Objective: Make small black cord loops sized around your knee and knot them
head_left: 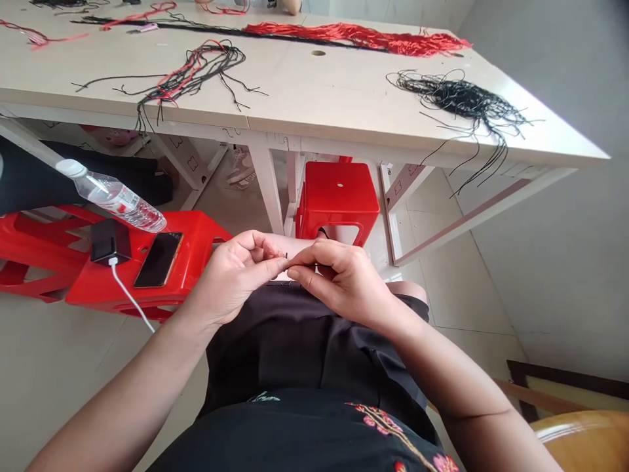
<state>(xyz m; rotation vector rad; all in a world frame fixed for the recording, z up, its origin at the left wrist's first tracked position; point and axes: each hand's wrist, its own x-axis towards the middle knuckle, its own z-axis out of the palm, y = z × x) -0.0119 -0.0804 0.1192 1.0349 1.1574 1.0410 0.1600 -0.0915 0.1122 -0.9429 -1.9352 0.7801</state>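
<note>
Above my lap, my left hand (238, 275) and my right hand (339, 275) meet with their fingertips close together. Both are closed in a pinch on a thin black cord (286, 255), of which only a short dark bit shows between the fingers. The rest of the cord is hidden by my hands or lost against my black clothing. On the table edge ahead lie a bundle of black and red cords (196, 72) to the left and a tangled heap of black cords (457, 98) to the right, both with ends hanging over.
A long red cord bundle (354, 38) lies across the back of the table (314, 85). To my left, a red stool (196, 229) bears a water bottle (118, 196), a black charger (111, 241) and a phone (158, 260). Another red stool (341, 190) stands under the table.
</note>
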